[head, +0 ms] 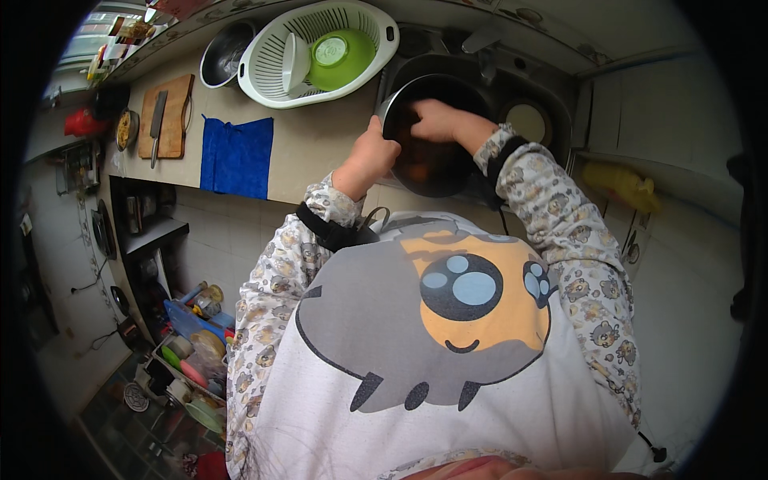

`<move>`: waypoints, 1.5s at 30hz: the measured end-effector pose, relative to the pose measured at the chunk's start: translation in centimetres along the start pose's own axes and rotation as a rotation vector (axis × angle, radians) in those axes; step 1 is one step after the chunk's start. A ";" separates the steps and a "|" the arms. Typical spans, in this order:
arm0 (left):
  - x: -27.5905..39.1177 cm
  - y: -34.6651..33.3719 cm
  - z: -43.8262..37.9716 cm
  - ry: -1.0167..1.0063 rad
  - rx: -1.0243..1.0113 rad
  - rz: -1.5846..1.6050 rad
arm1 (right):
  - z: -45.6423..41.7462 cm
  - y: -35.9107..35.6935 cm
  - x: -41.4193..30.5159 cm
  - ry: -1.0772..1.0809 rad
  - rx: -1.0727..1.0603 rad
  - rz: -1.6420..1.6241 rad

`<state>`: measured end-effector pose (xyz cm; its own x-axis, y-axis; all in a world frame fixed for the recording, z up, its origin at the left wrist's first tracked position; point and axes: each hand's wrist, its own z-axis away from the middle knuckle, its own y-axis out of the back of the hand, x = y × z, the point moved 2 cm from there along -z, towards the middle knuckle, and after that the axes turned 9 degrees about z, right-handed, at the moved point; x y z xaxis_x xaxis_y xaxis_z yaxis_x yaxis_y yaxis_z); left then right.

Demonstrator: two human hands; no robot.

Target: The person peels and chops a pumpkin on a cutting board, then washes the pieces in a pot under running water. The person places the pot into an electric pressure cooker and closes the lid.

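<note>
A large dark round pot (pixel 441 171) is tilted over the sink (pixel 555 90), its opening facing me. My left hand (pixel 371 151) grips the pot's near left rim, thumb along the edge. Inside the pot is my right hand (pixel 441 123), its fingers bent; the fingertips are lost in the dark interior, so I cannot tell whether they hold anything. Beyond the pot's right side, a round pale item (pixel 526 123) lies in the sink. The faucet (pixel 483 45) stands behind the pot.
Left of the sink stand a white colander (pixel 258 84) holding a green bowl (pixel 354 60) and a white bowl, and a metal bowl (pixel 227 57). A blue cloth (pixel 236 157) lies near the counter edge. Farther left, a knife (pixel 158 123) rests on a wooden cutting board (pixel 174 111).
</note>
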<state>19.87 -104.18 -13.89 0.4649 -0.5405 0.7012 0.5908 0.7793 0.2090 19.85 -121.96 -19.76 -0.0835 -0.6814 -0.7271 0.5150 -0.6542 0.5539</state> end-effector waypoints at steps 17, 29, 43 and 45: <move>-1.8 0.5 -1.5 0.025 -0.014 0.171 | 9.4 5.3 1.1 -0.187 0.561 0.189; 2.0 0.3 0.4 -0.005 0.018 -0.094 | 12.1 0.0 8.5 -0.533 0.263 -0.512; 6.1 1.1 2.2 -0.605 0.247 -0.556 | 13.9 2.6 4.5 -0.488 0.380 -0.699; 7.1 1.3 2.6 -0.550 0.218 -0.590 | 13.9 2.9 4.5 -0.483 0.349 -0.723</move>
<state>22.17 -106.21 -6.84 -0.3023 -0.6912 0.6564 0.4696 0.4912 0.7336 9.11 -131.50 -15.83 -0.6693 -0.0823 -0.7384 -0.0786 -0.9804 0.1805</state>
